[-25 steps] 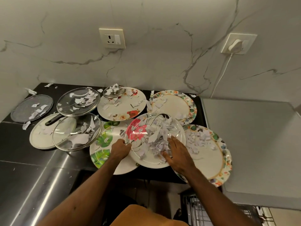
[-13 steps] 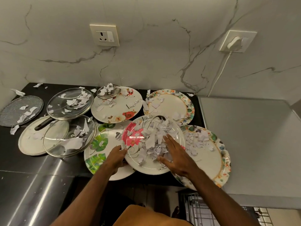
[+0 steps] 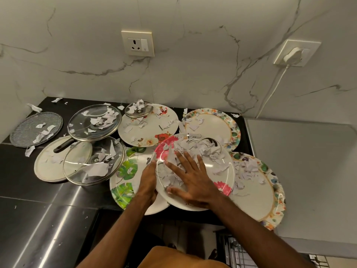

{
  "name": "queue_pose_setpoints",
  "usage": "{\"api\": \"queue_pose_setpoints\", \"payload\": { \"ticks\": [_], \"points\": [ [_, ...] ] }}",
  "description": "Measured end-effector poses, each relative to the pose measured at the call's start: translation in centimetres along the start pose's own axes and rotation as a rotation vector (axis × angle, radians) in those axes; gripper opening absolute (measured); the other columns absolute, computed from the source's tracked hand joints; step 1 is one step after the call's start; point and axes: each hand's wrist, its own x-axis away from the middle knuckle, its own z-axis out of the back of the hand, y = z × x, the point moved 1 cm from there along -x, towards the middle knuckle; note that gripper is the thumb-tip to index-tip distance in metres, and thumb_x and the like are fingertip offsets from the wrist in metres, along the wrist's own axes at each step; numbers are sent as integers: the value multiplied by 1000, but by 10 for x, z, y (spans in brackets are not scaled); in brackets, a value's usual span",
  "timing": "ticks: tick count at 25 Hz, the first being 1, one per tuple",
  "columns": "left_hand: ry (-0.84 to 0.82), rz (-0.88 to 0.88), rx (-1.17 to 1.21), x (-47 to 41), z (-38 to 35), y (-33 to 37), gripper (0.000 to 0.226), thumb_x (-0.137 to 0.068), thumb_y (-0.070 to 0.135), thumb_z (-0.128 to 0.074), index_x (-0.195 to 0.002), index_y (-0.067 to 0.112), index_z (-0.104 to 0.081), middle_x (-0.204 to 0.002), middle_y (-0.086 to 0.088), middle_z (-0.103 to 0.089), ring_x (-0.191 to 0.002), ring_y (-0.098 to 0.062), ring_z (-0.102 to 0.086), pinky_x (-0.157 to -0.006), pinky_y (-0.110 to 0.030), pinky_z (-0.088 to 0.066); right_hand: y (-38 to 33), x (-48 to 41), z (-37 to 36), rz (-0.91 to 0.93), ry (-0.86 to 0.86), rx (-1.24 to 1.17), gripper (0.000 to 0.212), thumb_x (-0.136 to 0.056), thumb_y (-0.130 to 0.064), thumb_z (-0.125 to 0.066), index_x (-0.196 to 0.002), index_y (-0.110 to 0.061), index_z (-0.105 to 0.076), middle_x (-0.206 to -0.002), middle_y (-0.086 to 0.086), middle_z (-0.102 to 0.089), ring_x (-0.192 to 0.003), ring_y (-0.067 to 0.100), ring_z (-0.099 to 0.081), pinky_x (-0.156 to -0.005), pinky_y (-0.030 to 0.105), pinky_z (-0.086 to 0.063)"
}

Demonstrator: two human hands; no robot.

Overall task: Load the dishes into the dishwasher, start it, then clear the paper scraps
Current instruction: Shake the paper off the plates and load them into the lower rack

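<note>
White paper scraps (image 3: 201, 149) half cover the pink-flowered plate (image 3: 225, 188), its left rim held by the left hand (image 3: 147, 180), fingertips hidden beneath, right hand (image 3: 193, 184) pressing with fingers spread wide.

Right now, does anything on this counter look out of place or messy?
Torn paper scraps litter the glass lids and black counter, heaped thickest on the pink-flowered plate under the right hand. It lies across neighbouring plates.
</note>
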Motion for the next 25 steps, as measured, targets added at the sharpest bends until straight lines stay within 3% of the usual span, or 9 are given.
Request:
{"api": "queue_pose_setpoints", "payload": {
  "ticks": [3,6,11,16,20,22,25],
  "points": [
    [-38,100,90,-7,5,5,59,-101,65,-42,-128,19,-67,-115,-14,-76,-105,-34,-74,-94,-52,-57,-5,-2,4,185,52,106,69,-104,-68,-39,-165,-44,-17,-175,-3,14,-161,22,14,-125,64,6],
    [-59,149,131,-6,5,9,63,-98,70,-43,-129,21,-67,-120,-15,-74,-110,-37,-72,-103,-56,-52,-11,-12,-6,174,-2,122,63,-108,-62,-29,-165,-44,-10,-174,-4,15,-160,22,17,-125,65,4],
    [-87,54,59,-9,12,14,68,-94,75,-45,-140,26,-61,-130,-15,-70,-117,-33,-69,-109,-54,-48,-21,-51,-21,-9,72,116,60,-110,-57,-21,-166,-40,-6,-175,-5,9,-160,23,18,-124,65,0],
    [5,-64,-66,-18,26,28,58,-93,78,-45,-107,35,-80,-115,-7,-77,-109,-28,-73,-102,-54,-54,-21,-96,-17,-289,161,-31,58,-110,-53,-14,-165,-43,-1,-174,-6,14,-159,22,21,-125,61,12],
    [85,-103,-68,-14,34,37,55,-98,73,-40,-89,39,-82,-102,-6,-80,-102,-32,-74,-94,-57,-58,16,-110,-21,-571,149,-90,59,-108,-51,-17,-165,-38,-11,-175,0,7,-160,29,14,-125,64,7],
    [144,-147,-26,-13,42,43,50,-100,69,-40,-90,40,-79,-101,-9,-79,-99,-34,-75,-90,-58,-59,40,-95,-28,-642,117,-41,60,-108,-52,-15,-166,-37,-8,-175,2,6,-160,31,11,-124,66,6],
    [219,-217,-29,-21,56,51,51,-83,89,-46,-99,51,-76,-111,-8,-76,-108,-37,-70,-93,-61,-56,67,-65,-34,-716,70,29,60,-108,-50,-19,-166,-37,-8,-175,5,5,-160,33,9,-123,67,6]
  ]
}}
